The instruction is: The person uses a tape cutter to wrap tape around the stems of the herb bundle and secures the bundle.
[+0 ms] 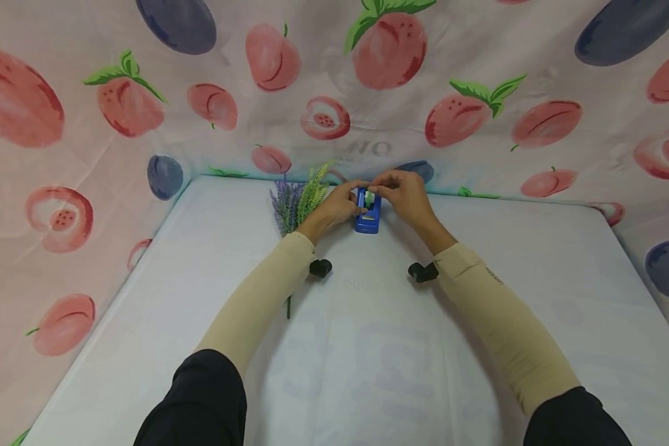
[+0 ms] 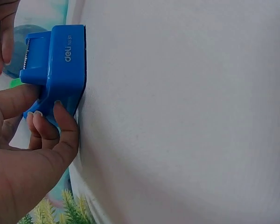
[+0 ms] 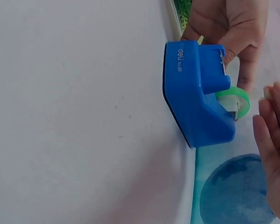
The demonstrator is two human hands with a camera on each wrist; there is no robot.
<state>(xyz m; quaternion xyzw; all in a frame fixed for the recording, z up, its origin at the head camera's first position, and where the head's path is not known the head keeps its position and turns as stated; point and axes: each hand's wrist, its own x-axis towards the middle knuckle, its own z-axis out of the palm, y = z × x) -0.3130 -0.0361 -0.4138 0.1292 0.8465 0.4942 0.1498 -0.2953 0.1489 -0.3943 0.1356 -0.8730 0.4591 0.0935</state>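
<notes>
A blue tape dispenser (image 1: 367, 220) stands near the far edge of the white table, with a green-cored tape roll (image 3: 242, 102) in its well. My left hand (image 1: 337, 207) grips the dispenser's side, thumb by the well and fingers curled against the blue body (image 2: 65, 65). At the roll end, my right hand (image 1: 404, 192) has its thumb and fingertips close together, near the left fingertips. Seen in the right wrist view, that right hand (image 3: 275, 135) is apart from the blue body. Whether it pinches a clear strip of tape cannot be made out.
Artificial flower sprigs, one purple (image 1: 286, 201) and one yellow-green (image 1: 312, 192), lie left of the dispenser, partly behind my left arm. A white cloth covers the table (image 1: 362, 347). Behind it hangs a fruit-print curtain (image 1: 323, 62). Black wrist devices (image 1: 422, 272) stick out beneath both sleeves.
</notes>
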